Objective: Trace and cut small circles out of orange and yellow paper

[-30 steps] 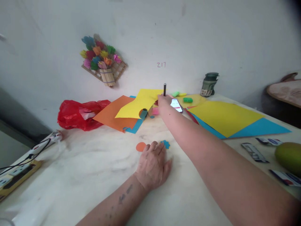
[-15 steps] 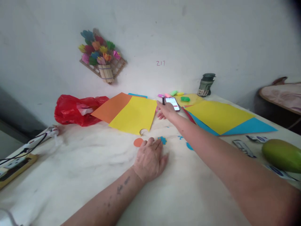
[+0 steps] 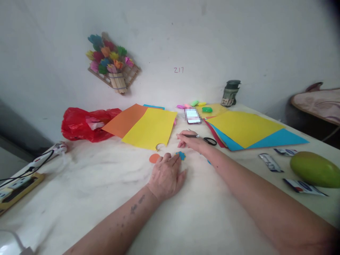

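My left hand (image 3: pixel 167 175) lies flat on the table, fingers stretched out. Its fingertips touch the edge of a small blue scalloped paper shape (image 3: pixel 181 155), and an orange paper circle (image 3: pixel 153 158) sits just left of them. In my right hand (image 3: pixel 187 140) is a dark pen (image 3: pixel 191 136), held above the table beyond the blue shape. Black-handled scissors (image 3: pixel 210 141) lie just behind that wrist, partly hidden. Blue paper bits (image 3: pixel 209 162) show beside the right forearm, mostly covered by it. A yellow sheet (image 3: pixel 150 129) with a round cut-out in its near edge overlaps an orange sheet (image 3: pixel 124 120).
Yellow and blue sheets (image 3: pixel 247 129) are stacked at right. Behind are a phone (image 3: pixel 193 116), highlighters (image 3: pixel 207 109) and a bottle (image 3: pixel 231 94). A green fruit (image 3: pixel 315 169) and small packets (image 3: pixel 271 163) lie right; a red bag (image 3: pixel 87 124) and power strips (image 3: pixel 21 191) left.
My right hand has drawn back nearer with the pen, which has tipped from upright to nearly level. The scissors have come into view. My left hand stays on the table.
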Demonstrator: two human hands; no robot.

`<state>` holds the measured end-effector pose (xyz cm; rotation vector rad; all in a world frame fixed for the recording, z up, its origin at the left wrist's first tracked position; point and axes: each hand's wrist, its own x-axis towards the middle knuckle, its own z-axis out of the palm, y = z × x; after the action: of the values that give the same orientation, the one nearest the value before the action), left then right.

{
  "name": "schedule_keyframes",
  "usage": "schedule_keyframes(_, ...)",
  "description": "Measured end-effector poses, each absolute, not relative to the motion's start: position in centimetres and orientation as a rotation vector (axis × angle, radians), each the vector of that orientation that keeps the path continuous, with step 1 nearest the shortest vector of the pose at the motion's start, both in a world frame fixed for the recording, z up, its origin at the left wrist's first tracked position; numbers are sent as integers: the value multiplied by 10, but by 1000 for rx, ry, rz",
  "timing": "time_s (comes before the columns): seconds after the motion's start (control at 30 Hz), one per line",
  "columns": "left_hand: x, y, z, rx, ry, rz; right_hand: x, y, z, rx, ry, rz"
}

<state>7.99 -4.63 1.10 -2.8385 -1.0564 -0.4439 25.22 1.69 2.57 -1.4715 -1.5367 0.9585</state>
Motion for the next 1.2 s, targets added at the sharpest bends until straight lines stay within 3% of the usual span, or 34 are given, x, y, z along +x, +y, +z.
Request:
schedule_keyframes(0.43, 81, -46, 11, -2829, -1049, -489, 251, 20, -2, -1329, -1692, 705)
schedule_keyframes(1.2, 80, -45, 11, -2850, -1067, -500, 250, 20, -4, -1388, -1693, 695)
